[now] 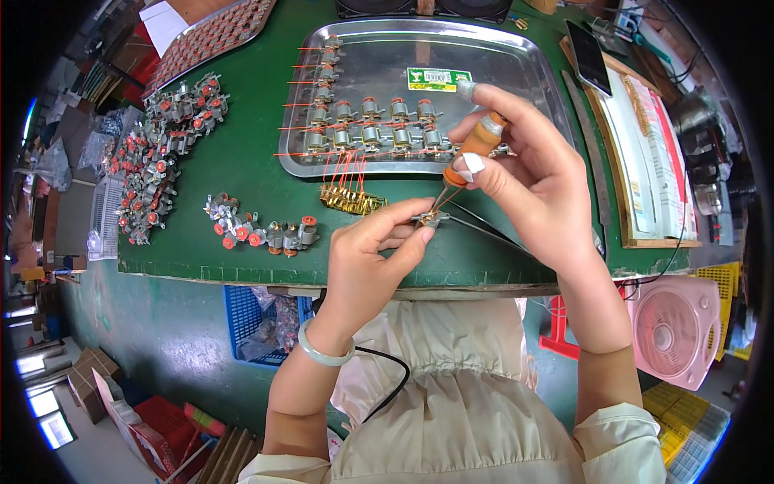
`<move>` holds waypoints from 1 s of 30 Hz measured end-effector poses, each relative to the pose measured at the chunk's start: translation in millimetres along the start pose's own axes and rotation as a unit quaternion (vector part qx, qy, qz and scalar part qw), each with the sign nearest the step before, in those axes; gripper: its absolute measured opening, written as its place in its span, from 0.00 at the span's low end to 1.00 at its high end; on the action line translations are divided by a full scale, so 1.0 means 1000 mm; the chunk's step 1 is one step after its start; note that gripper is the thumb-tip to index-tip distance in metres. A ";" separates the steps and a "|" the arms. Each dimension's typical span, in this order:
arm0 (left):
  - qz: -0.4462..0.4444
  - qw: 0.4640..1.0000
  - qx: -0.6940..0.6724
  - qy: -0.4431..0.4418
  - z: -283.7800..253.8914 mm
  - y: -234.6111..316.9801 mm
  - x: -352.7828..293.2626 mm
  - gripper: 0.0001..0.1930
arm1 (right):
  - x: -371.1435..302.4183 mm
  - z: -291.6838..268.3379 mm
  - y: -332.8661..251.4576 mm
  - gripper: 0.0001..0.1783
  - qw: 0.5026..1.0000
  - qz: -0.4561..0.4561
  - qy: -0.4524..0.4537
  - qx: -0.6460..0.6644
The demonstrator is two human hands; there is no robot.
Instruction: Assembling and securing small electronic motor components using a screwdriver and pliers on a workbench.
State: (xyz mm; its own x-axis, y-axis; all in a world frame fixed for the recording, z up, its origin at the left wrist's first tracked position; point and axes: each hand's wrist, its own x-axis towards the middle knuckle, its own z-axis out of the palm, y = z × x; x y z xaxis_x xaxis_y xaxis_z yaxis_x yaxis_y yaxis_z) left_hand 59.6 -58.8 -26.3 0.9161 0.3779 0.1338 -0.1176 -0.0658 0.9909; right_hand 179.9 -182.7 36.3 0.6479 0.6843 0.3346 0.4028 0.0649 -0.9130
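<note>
Pinching a small metal component (431,219) over the worktop (266,173) near the steel tray (371,56), the left hand (367,248) holds it at the tip of an orange-handled tool (481,139) gripped by the right hand (538,181).

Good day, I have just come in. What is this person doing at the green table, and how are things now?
A person pinches a small metal part in the left hand. The right hand grips an orange-handled tool, its thin tip pointing down at that part. Red-topped metal parts stand in rows in the metal tray; similar ones lie in clusters at left on the green table.
</note>
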 end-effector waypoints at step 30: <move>0.006 0.998 0.058 0.004 -0.001 0.002 -0.001 0.14 | 0.017 -0.004 0.008 0.20 0.975 -0.013 -0.002 -0.221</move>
State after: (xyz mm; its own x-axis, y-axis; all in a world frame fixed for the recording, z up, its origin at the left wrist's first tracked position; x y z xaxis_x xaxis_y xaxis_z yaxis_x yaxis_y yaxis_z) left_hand 58.0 -58.4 -24.1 0.9113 0.3845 0.1470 -0.0839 -0.1762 0.9808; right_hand 196.4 -173.2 35.8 0.6314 0.6899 0.3542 0.6591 -0.2367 -0.7138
